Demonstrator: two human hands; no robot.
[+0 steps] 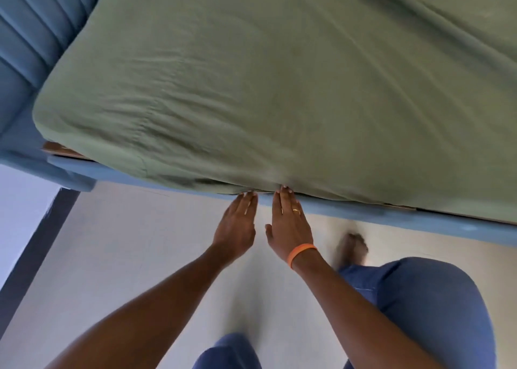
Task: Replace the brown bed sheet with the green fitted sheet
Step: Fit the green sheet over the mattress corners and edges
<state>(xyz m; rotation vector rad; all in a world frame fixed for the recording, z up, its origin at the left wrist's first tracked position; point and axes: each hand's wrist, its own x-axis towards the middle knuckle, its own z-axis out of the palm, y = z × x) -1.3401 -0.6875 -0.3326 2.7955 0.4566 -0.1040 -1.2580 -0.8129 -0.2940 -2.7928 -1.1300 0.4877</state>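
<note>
- I see the green fitted sheet (pixel 279 74) already spread over the whole mattress top, wrapped round the near-left corner and hanging down the near long side; no brown sheet shows anywhere in view.
- The sheet's loose hem runs along the near edge of the bed, parallel to the blue bed frame (pixel 391 214) rail, so its long axis goes left to right across my view.
- My left hand (pixel 237 226) and right hand (pixel 291 228) are side by side at about the middle of that near edge, both flat with straight fingers, neither one grasping cloth.
- The fingertips (pixel 284 191) of the right hand touch the sheet's lower fold where it meets the rail; the left fingertips reach just to the hem, slightly lower.
- The hem lies straight ahead of both hands and a little above them, the right hand being marginally nearer.
- I judge the job nearly done: what remains is pushing this hem in between mattress and rail, forward and under.
- To the right, wood shows between hem and rail, so that stretch may want tucking too.
</note>
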